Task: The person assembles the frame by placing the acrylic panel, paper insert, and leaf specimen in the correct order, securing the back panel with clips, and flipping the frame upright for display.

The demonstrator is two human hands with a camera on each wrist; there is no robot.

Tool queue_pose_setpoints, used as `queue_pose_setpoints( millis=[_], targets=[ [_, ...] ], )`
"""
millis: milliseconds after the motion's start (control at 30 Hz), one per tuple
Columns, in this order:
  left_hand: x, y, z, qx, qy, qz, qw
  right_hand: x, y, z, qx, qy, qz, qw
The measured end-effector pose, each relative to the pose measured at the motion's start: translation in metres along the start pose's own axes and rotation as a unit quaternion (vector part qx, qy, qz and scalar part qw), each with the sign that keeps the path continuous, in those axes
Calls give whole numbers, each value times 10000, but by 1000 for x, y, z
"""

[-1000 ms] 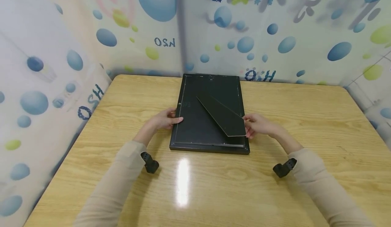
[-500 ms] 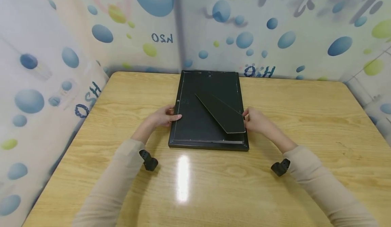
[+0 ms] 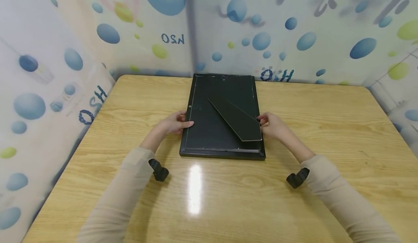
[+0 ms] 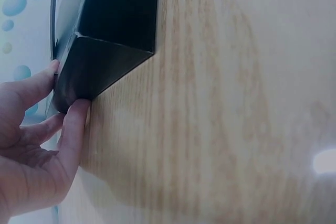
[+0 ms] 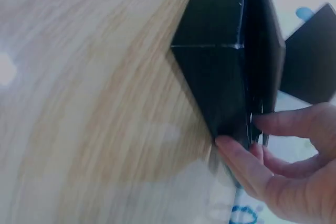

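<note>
A black picture frame (image 3: 225,153) lies face down on the table, its back upward. From its black backing board (image 3: 209,134) an easel leg (image 3: 243,125) stands out, slanting toward the right edge. My left hand (image 3: 171,123) grips the frame's left side, thumb on top and fingertips low against the side wall. At the right side, my right hand (image 3: 272,126) holds the edge beside the leg. In the right wrist view, its thumb (image 5: 289,121) reaches into a narrow gap below the raised board edge, while a finger (image 5: 241,158) presses the outer side of the frame.
The wooden table (image 3: 228,199) extends around the frame on both sides and in front. Behind its far edge stands a wall (image 3: 277,25) printed with blue and green bubbles. A black wrist camera (image 3: 298,178) sits below the right hand.
My right hand has shifted slightly up along the frame's right edge, its fingers closer in against the side. The left hand keeps its grip, and the whole head view has moved a little.
</note>
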State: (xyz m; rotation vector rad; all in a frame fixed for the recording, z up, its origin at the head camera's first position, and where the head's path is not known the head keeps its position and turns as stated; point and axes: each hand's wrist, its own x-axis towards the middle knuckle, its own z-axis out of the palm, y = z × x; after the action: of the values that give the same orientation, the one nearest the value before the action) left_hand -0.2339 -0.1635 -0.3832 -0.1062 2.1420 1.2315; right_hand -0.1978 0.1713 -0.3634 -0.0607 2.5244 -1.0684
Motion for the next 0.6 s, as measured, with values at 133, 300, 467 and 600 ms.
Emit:
queue_pose_setpoints(
  millis=[133,300,467,600],
  targets=[
    [0,0,0,-12,17,-1,10000,-2,3,-10,1041,-607,415,9918],
    [-1,1,-1,-3,41,-30,10000,2,7,-11,1269,-676,541,9881],
    [-1,2,0,-52,50,-36,10000,5,5,-6,1204,-570,757,9882],
    [1,1,2,-124,61,-70,9999,9,2,-2,695,-510,804,9930]
  ],
)
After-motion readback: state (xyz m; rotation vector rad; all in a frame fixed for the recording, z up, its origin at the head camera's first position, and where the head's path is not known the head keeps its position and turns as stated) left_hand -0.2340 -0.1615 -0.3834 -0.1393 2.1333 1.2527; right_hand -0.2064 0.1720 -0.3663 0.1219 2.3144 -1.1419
